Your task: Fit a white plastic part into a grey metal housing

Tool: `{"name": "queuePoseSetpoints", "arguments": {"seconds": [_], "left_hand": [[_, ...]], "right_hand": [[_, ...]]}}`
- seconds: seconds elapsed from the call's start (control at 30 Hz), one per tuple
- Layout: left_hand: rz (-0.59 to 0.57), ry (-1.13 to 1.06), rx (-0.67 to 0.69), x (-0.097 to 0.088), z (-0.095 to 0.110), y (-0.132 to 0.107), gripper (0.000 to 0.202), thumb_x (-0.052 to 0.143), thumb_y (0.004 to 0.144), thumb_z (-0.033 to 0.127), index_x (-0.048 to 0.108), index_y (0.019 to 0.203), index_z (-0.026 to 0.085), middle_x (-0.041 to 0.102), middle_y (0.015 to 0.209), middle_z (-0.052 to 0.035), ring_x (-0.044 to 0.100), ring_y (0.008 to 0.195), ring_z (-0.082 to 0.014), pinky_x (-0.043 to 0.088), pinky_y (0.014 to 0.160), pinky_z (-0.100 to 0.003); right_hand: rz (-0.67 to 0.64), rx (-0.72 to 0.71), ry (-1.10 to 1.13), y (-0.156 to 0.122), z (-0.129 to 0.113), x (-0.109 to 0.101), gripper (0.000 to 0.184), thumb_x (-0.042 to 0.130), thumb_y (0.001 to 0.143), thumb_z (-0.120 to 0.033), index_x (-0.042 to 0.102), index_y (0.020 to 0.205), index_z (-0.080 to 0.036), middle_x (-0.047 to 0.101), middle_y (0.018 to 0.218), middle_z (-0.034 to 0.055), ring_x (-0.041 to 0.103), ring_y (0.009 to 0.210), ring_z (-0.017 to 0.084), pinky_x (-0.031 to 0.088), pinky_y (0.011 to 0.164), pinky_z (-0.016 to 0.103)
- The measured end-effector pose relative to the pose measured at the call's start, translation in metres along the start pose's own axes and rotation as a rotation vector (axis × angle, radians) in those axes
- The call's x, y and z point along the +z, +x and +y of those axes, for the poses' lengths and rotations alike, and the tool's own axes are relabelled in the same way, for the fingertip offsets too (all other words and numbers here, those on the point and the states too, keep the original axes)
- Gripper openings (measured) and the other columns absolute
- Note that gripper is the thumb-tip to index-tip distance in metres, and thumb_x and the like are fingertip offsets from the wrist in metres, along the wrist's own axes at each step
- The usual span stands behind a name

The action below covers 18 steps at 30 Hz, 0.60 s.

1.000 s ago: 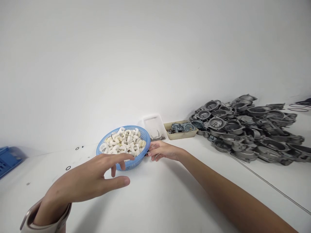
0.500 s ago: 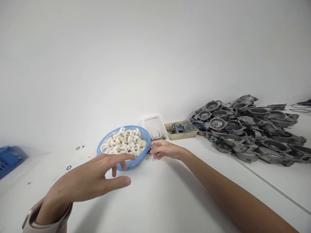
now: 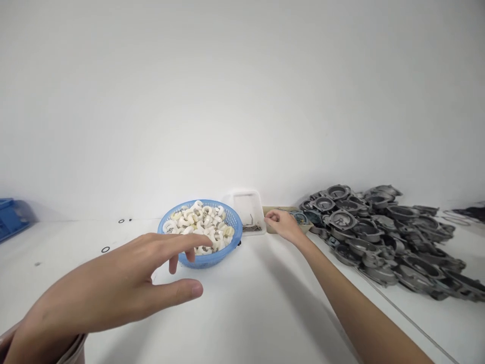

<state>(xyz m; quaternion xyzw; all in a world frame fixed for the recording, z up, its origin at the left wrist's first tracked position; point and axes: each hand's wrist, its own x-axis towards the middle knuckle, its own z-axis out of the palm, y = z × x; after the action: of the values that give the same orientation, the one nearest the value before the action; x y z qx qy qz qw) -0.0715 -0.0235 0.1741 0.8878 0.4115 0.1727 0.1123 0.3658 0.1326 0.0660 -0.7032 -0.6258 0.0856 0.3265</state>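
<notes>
White table (image 3: 242, 308); heap of grey cast-metal housings (image 3: 382, 227) at right; blue basket (image 3: 199, 231) of white curved plastic pieces (image 3: 200, 225) mid-table; left hand (image 3: 113, 288) hovers before basket, fingers spread, holding nothing; right hand (image 3: 282, 224) at beige tray (image 3: 273, 209), beside clear tray (image 3: 248, 215), fingers curled, possibly pinching something, cannot tell.

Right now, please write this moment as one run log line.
left hand: open, in air near blue basket | right hand: at beige tray, grip unclear | metal parts pile: right
</notes>
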Motion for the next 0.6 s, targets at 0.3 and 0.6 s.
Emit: {"name": "queuePoseSetpoints", "arguments": {"seconds": [0.3,0.6], "left_hand": [[0.117,-0.074,0.071,-0.015,-0.017,-0.019,0.054,0.057,0.090,0.067,0.048,0.141,0.055,0.070,0.104,0.0057,0.066,0.075,-0.0152,0.052,0.056,-0.020],[0.243,-0.178,0.035,-0.009,-0.038,-0.029,0.062,0.070,0.080,0.062,0.050,0.138,0.057,0.071,0.113,0.0090,0.068,0.088,-0.0183,0.054,0.058,-0.020]], "right_hand": [[0.088,-0.040,-0.135,0.035,-0.009,0.011,0.021,0.063,0.077,-0.037,0.062,0.066,-0.019,0.066,0.067,0.0058,0.058,0.070,0.021,0.038,0.064,0.028],[-0.073,-0.114,-0.041,-0.001,0.011,-0.011,0.040,0.052,0.085,-0.054,0.059,0.068,-0.018,0.063,0.061,0.0040,0.053,0.051,0.016,0.039,0.051,0.027]]}}
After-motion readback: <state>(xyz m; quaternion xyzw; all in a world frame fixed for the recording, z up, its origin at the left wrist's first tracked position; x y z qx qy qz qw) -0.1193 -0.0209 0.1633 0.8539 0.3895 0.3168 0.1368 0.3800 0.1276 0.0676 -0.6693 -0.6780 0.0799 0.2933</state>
